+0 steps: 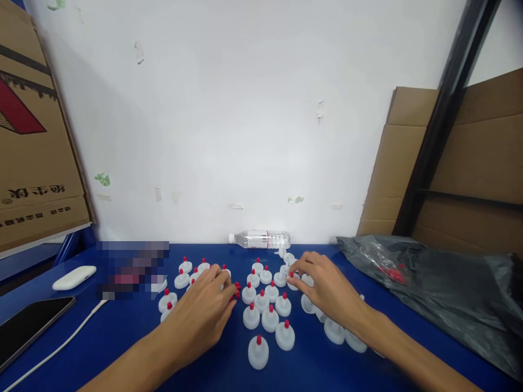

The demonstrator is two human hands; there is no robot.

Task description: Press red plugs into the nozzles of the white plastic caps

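My left hand [204, 305] is curled palm down, with small red tip caps [237, 289] showing at its fingertips; its far fingers are partly hidden. My right hand [327, 283] pinches the red tip of a white nozzle lid [292, 282] between thumb and index finger. Between the hands stand several white lids with red tips [261, 300], upright on the blue table [229, 365]. More red-tipped lids [182, 279] stand beyond and left of my left hand. Under and beside my right hand lie white lids without visible red tips [334, 331].
A clear bottle [261, 239] lies against the wall. At left are a phone [32, 329], a white case [74, 278], a white cable [57, 356] and a cardboard box [36, 163]. A dark plastic bag [441, 294] covers the right side, with a clear bag of red pieces [392, 269] on it.
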